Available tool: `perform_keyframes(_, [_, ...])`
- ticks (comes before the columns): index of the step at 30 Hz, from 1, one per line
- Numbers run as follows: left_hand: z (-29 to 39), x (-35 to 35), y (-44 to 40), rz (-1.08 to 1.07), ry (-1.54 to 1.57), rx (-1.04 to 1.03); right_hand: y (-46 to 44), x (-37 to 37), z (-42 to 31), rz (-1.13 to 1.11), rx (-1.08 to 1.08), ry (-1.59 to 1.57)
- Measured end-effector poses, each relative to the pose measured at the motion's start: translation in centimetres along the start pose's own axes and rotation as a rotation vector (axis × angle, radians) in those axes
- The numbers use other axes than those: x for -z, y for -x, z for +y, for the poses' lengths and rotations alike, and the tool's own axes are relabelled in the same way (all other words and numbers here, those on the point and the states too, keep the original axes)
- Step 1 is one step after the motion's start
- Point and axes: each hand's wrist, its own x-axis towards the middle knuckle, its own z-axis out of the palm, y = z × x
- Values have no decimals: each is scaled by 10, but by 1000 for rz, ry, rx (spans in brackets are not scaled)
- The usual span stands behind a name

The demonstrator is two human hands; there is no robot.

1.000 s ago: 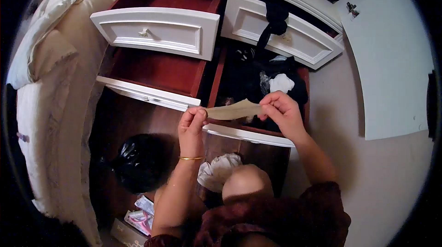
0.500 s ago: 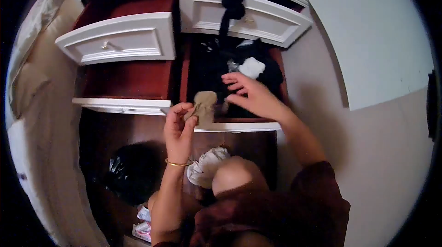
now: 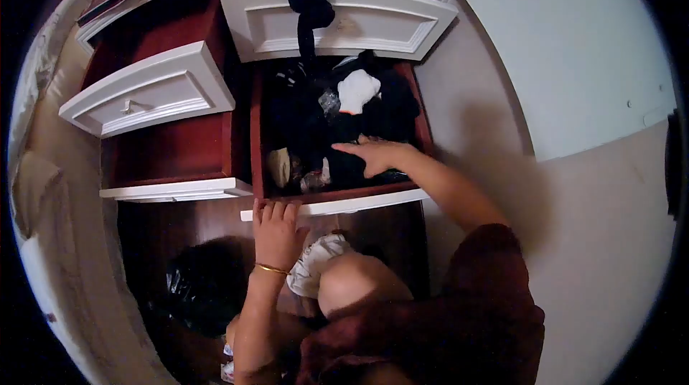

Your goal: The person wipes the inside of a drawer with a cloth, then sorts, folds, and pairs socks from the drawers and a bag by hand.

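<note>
Beige folded sock [image 3: 280, 167] lies near the front left corner of the pulled-out lower drawer [image 3: 346, 205], beside dark garments [image 3: 298, 123] and apart from both hands. Left hand [image 3: 278, 230] rests its fingers, flat and side by side with the thumb spread, on the drawer's front edge; right hand [image 3: 380, 156] is loosely open over the dark garments, forefinger outstretched, nearer than the white orange-edged cloth [image 3: 357, 91], though whether it touches anything I cannot tell.
</note>
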Motion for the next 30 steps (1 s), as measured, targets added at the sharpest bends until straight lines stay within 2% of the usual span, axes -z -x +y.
perform_keyframes(3, [7,1,0,11,5,10,-18,-10,-2,209,5,181])
perform_keyframes(5, [11,3,-1,6,16,16,-39,-16,20,437,34,287])
perform_keyframes(7, [13,5,-3,-5,0,13,-44,12,36,792,142,333])
perform_keyframes(9, [14,5,0,-8,-25,20,-44,40,33,807,72,267])
perform_keyframes(13, [13,0,-2,-20,-50,29,-57,71,49,692,159,140])
perform_keyframes(15, [14,3,-5,-37,-37,40,-61,77,61,646,222,119])
perform_keyframes(19, [6,5,-9,-95,31,48,-81,83,68,668,225,-183])
perform_keyframes(20, [2,8,-13,-106,67,41,-92,79,75,702,263,-169])
perform_keyframes(22, [4,9,-27,-90,77,61,-80,79,64,601,216,-192])
perform_keyframes(25, [32,8,-85,-148,152,-312,-93,56,60,545,282,-194])
perform_keyframes(27, [49,-25,-130,-339,225,-659,-94,48,54,506,249,-254])
perform_keyframes(29, [62,-72,-169,-682,112,-795,-88,47,47,463,207,-281])
perform_keyframes(30, [68,-88,-182,-682,71,-802,-84,49,47,446,183,-290])
